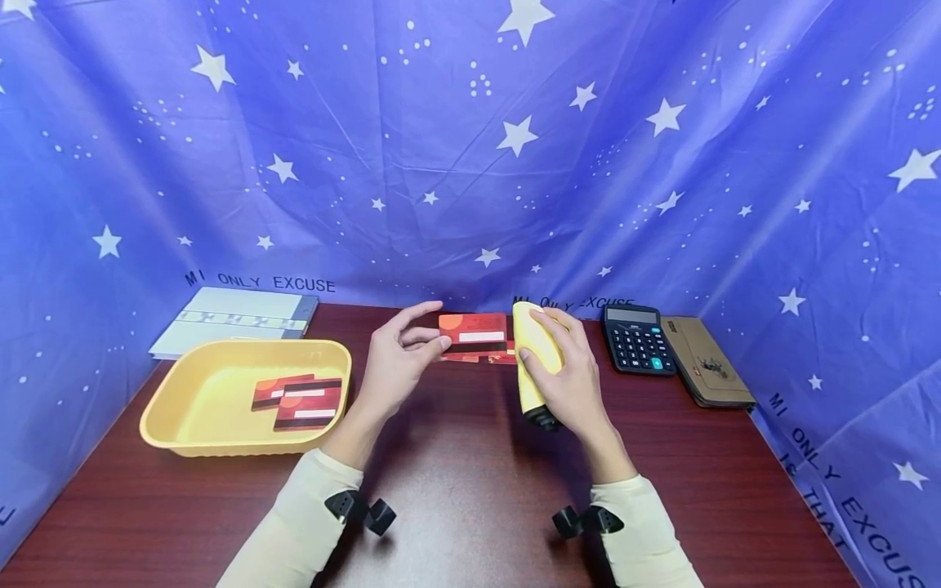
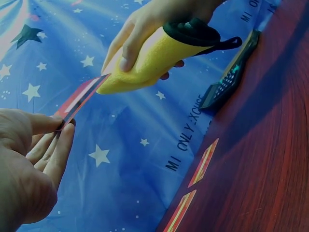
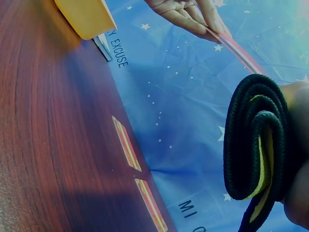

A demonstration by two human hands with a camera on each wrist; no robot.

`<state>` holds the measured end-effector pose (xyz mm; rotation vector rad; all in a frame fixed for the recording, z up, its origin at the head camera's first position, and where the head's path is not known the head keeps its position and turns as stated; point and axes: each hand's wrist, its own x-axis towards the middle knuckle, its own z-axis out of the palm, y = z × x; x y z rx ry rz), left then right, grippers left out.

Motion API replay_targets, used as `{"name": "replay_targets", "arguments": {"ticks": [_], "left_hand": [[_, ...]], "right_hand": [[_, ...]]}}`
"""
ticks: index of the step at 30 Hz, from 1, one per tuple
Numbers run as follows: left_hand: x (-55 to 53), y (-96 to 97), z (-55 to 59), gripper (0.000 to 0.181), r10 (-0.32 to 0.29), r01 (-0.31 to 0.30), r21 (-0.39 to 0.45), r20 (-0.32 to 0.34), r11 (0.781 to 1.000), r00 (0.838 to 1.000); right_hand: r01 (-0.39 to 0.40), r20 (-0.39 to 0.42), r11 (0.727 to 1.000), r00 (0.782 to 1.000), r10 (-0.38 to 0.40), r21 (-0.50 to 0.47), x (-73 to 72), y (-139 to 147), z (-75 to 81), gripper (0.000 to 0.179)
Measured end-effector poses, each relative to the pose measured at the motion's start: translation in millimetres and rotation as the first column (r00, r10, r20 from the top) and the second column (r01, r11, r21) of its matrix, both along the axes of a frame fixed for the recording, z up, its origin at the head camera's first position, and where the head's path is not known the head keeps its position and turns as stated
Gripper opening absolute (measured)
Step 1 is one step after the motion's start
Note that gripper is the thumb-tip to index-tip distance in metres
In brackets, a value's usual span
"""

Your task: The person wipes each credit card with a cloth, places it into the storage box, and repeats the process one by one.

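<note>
Between thumb and fingers, my left hand [image 1: 393,363] pinches a red bank card [image 1: 473,325] with a dark stripe and white strip, raised above the table. My right hand [image 1: 577,371] grips a folded yellow cloth [image 1: 531,347] with black edging; a black loop [image 2: 231,44] sticks out of its end in the left wrist view. The card's far end meets the cloth's tip there. Two more red cards, one nearer the calculator [image 2: 203,162] and one lower [image 2: 180,212], lie on the table beneath, partly hidden behind the held card in the head view.
At the left stands a yellow plastic basin [image 1: 165,425] with several red cards [image 1: 305,407] inside. Behind it lies a white-and-grey flat box or book [image 1: 235,314]. On the right are a black calculator [image 1: 638,339] and a brown wallet [image 1: 706,359]. A blue star-patterned curtain [image 1: 441,163] borders the table.
</note>
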<state>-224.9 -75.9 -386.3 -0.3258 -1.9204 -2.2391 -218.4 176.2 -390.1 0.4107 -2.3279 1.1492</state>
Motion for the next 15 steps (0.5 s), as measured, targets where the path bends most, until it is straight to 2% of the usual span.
{"name": "replay_targets", "arguments": {"ticks": [7,15], "left_hand": [[-1.4,0.3,-1.7,0.042,0.006,-0.006,-0.003,0.026,1.0,1.0],[-4.1,-0.9,-6.2,0.043,0.029,-0.028,-0.038,0.018,0.999,0.999]], "right_hand": [[-0.012,-0.005,1.0,1.0,0.012,-0.007,-0.5,-1.1,2.4,0.057],[-0.027,-0.015,1.0,1.0,0.027,-0.001,0.8,-7.0,7.0,0.057]]}}
